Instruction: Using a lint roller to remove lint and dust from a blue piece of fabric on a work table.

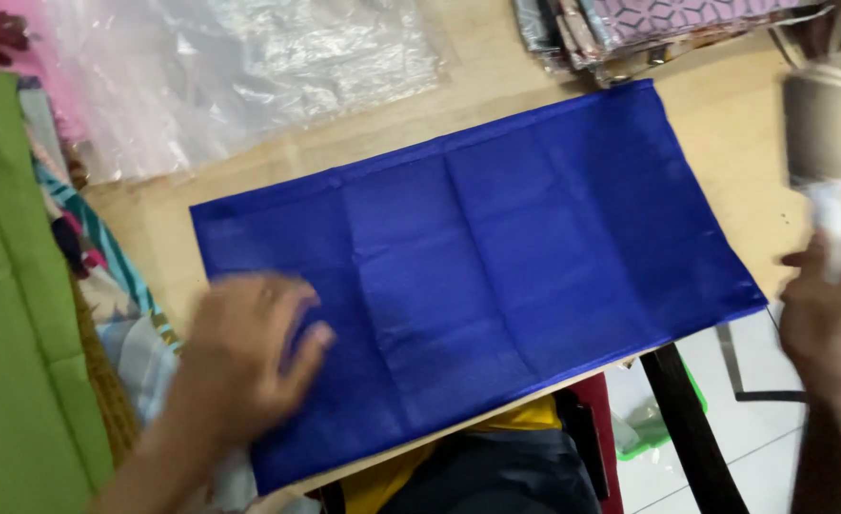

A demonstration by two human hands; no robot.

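Head view of a wooden table (pixel 496 67) bearing a folded blue cloth (pixel 496 257), which lies flat across the table's middle, its near long edge running along the table's near edge and its far right corner reaching toward the far right corner. The left hand (pixel 249 357) rests palm down on the cloth's near left portion, fingers (pixel 311 338) spread open and flat, gripping nothing; motion blur softens its outline. The right hand (pixel 830 319), at the table's right edge and partly cut off by the frame, has its fingers closed around the white handle of a lint roller (pixel 825 124), whose brownish cylinder stands above the hand; the roller is blurred, so its surface detail cannot be made out. Clear plastic bags (pixel 249 67) lie at the far left corner, their number hard to tell. A stack of packaged patterned fabrics (pixel 649 29) sits at the far edge, cropped by the frame. A green cloth (pixel 11 305) and multicoloured fabrics (pixel 106 276) overlap the left edge, only partly visible. Below the near edge, a yellow and dark garment (pixel 477 466) shows, largely hidden by the table.
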